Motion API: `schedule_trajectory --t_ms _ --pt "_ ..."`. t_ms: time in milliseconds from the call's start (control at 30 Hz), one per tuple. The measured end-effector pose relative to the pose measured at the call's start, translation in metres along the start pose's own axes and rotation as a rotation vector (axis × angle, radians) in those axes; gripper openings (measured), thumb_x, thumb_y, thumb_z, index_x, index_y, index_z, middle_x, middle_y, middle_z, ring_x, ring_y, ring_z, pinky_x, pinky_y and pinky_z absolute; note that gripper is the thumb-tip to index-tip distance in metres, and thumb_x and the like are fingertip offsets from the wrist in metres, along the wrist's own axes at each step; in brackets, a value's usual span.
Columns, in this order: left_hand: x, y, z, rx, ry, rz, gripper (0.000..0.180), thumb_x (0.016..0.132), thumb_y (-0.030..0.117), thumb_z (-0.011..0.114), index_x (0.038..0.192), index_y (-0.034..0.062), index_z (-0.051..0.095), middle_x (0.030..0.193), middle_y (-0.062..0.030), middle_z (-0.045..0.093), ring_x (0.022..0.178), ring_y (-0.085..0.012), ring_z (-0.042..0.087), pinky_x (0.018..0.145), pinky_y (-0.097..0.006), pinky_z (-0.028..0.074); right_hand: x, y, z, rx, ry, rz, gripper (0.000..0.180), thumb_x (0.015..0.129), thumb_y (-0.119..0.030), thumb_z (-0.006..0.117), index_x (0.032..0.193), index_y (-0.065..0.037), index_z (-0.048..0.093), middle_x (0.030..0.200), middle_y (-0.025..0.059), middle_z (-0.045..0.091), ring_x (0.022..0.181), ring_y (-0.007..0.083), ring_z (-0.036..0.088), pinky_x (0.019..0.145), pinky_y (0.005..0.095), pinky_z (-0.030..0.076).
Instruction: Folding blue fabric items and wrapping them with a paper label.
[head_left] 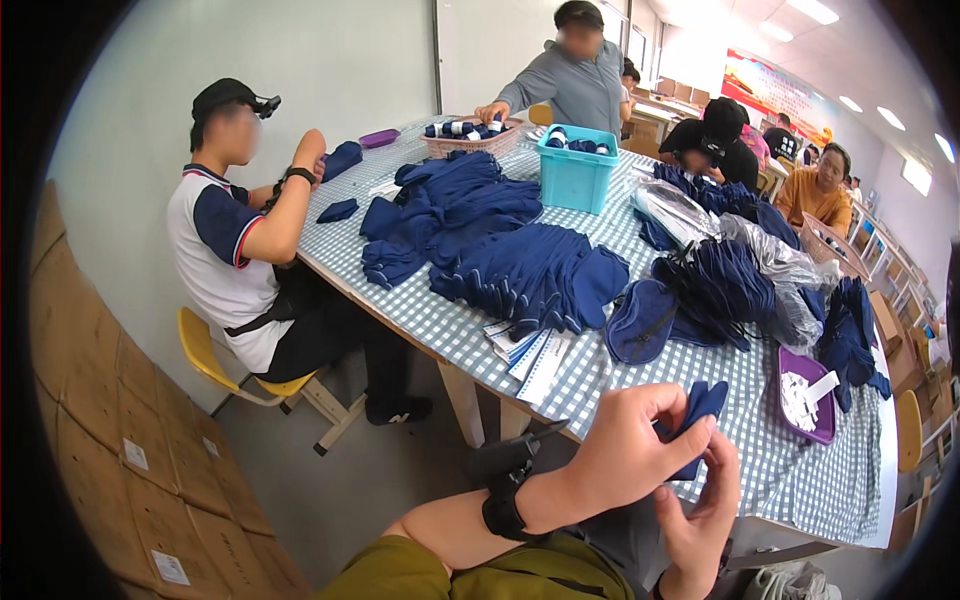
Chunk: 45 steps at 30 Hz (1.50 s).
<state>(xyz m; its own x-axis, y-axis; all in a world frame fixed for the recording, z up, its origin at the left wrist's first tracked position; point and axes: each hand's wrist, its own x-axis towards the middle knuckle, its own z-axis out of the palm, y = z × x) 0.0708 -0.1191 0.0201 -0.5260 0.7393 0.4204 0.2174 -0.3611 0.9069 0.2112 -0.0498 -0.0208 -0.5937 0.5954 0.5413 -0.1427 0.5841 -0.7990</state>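
- Left hand (pixel 628 448) closed in a pinch on a dark blue sock (pixel 696 412); thumb and fingers clamp the fabric near its upper end, wrist bent in over the table edge. A black wristband (pixel 502 505) sits on that forearm.
- Right hand (pixel 702 520) comes up from below, fingers curled loosely at the sock's lower end; it touches the cloth, but whether it truly grips is hard to tell from this angle.
- The sock is held in the air just above the near edge of the checked tablecloth (pixel 640 385), not resting on it.
- Judged step: handling a single sock between both hands, likely folding or pairing (the piles across the table look like the same goods). The next move would call for a firm hold at both ends and a bare patch of cloth to set it on.
- Nearby: a purple tray (pixel 826 420) with white tags just to the right; paper labels (pixel 530 358) to the left; a heap of blue socks (pixel 520 265) further in; a turquoise bin (pixel 575 172) and a pink basket (pixel 472 142) at the far end.
- In the way: bagged sock bundles (pixel 735 275) crowd the middle of the table, so free room lies mostly close to the near edge.
- Seated person (pixel 240 240) on a yellow chair at left; others stand or sit beyond.
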Motion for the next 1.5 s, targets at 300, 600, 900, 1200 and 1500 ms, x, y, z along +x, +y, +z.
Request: schedule_trajectory --t_ms 300,600,900,1200,1500 --pt "-0.005 -0.001 -0.009 -0.01 -0.098 0.0 0.024 0.089 0.015 0.07 0.084 -0.0038 0.058 0.075 -0.0009 0.052 0.068 -0.0036 0.049 0.057 -0.021 0.048 0.006 0.004 0.003 -0.141 0.13 -0.139 0.071 0.069 -0.01 0.072 0.134 0.003 0.045 0.142 0.0183 0.038 0.129 0.027 0.044 0.107 0.0387 0.034" --pt "-0.015 -0.001 -0.001 -0.004 -0.287 0.16 0.028 0.091 0.016 0.066 0.108 -0.0061 0.063 0.097 -0.0133 0.065 0.088 -0.0236 0.066 0.08 -0.033 0.053 -0.004 0.016 0.01 0.18 0.206 0.0 0.03 0.102 -0.01 0.044 0.122 0.009 0.055 0.097 0.0095 0.066 0.088 0.0161 0.064 0.078 0.0265 0.051" --pt "-0.01 -0.02 -0.014 0.218 0.022 0.265 0.054 0.084 0.025 0.076 0.124 -0.0017 0.053 0.114 -0.0124 0.061 0.108 -0.0223 0.059 0.094 -0.036 0.046 0.013 -0.001 -0.016 0.674 0.286 0.227 0.038 0.105 -0.028 0.047 0.129 0.001 0.053 0.119 0.0125 0.064 0.105 0.0212 0.064 0.091 0.0348 0.051" --pt "-0.006 -0.035 -0.009 -0.088 -0.303 -0.1 0.042 0.085 0.019 0.076 0.113 -0.0085 0.062 0.088 -0.0142 0.07 0.078 -0.0124 0.064 0.071 -0.029 0.053 0.03 0.001 -0.018 0.689 0.238 0.296 0.035 0.105 -0.025 0.047 0.123 0.003 0.058 0.114 0.0125 0.066 0.099 0.0206 0.066 0.087 0.0328 0.054" --pt "-0.016 -0.067 -0.009 -0.207 -0.239 -0.269 0.022 0.088 0.013 0.073 0.097 -0.0045 0.065 0.078 -0.0013 0.066 0.072 -0.003 0.054 0.06 -0.024 0.046 0.046 0.017 -0.019 0.598 0.173 0.356 0.028 0.103 -0.02 0.052 0.108 0.004 0.066 0.095 0.0053 0.07 0.083 0.0086 0.063 0.074 0.0221 0.05"
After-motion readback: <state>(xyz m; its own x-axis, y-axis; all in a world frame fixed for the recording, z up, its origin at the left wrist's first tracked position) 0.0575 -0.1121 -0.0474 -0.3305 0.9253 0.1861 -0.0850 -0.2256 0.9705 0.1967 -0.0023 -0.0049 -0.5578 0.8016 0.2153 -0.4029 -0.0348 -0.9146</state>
